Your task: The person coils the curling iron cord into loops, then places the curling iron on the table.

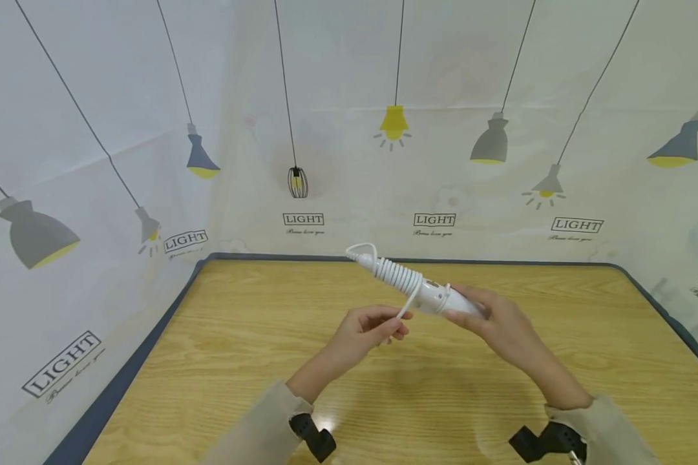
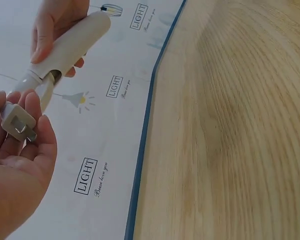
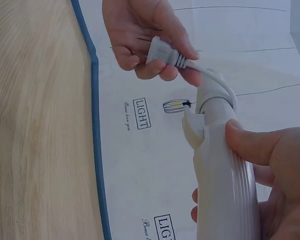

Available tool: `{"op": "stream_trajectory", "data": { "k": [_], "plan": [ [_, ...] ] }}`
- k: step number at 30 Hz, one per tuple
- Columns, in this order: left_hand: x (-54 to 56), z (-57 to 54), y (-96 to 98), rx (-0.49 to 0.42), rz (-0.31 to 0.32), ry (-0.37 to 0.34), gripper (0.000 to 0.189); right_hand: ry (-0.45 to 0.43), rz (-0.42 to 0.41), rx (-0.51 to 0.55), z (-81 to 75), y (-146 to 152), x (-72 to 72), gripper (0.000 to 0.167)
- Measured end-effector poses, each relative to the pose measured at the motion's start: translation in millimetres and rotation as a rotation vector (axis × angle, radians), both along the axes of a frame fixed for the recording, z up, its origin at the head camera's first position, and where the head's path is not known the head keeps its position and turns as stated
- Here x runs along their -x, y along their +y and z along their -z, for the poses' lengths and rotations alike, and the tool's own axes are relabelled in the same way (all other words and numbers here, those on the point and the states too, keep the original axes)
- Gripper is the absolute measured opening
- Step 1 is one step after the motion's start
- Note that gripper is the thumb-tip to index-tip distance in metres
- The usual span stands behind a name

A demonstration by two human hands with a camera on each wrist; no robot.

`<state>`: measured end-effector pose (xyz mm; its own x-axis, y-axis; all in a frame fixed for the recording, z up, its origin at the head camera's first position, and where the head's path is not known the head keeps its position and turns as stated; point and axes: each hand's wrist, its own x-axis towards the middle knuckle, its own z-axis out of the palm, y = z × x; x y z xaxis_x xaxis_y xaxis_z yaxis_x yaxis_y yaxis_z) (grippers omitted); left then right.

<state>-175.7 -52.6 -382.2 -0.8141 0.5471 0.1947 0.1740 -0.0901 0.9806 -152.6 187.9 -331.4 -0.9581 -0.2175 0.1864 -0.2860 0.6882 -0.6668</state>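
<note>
A white hair curling iron point(image 1: 433, 296) is held up over the table, tilted, with its rounded end toward the lower right. My right hand point(image 1: 503, 326) grips this thick body, thumb along the near side; a small lever point(image 3: 193, 127) stands out beside it. The white cord point(image 1: 398, 274) winds in tight coils round the narrower handle and loops at the far tip. My left hand point(image 1: 369, 336) holds the cord's two-pin plug point(image 3: 162, 51) in curled fingers, thumb and forefinger at the cord's base. Metal prongs point(image 2: 26, 131) point out of the palm in the left wrist view.
A wood-grain table point(image 1: 256, 361) lies below both hands. Behind and beside it stands a pale sheet point(image 1: 349, 148) printed with lamps and LIGHT labels, with a dark blue border point(image 1: 500, 261) along the table's edge. Black camera straps point(image 1: 314, 438) are on both wrists.
</note>
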Motion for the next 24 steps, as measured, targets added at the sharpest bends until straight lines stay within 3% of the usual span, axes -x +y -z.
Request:
{"op": "stream_trajectory", "data": {
  "k": [7,15,18,22,24],
  "plan": [
    [10.7,4.7,-1.5,0.012,0.041,-0.032,0.029,-0.008,-0.069,0.105,-8.9,2.5,-6.7,0.05],
    [24.8,1.1,-10.6,0.097,0.165,-0.069,0.021,-0.038,-0.231,0.196,-13.2,7.4,-14.8,0.044],
    [24.1,-10.4,-13.7,0.147,0.27,-0.057,0.013,-0.054,-0.314,0.183,-9.9,9.3,-14.9,0.042],
    [27.6,-23.1,-17.2,0.182,0.491,-0.019,0.018,-0.101,-0.441,0.15,-5.5,13.2,-14.6,0.041],
    [33.3,-21.7,-17.6,0.207,0.58,-0.031,0.025,-0.105,-0.499,0.112,-3.8,15.4,-15.4,0.041]
  ]
}}
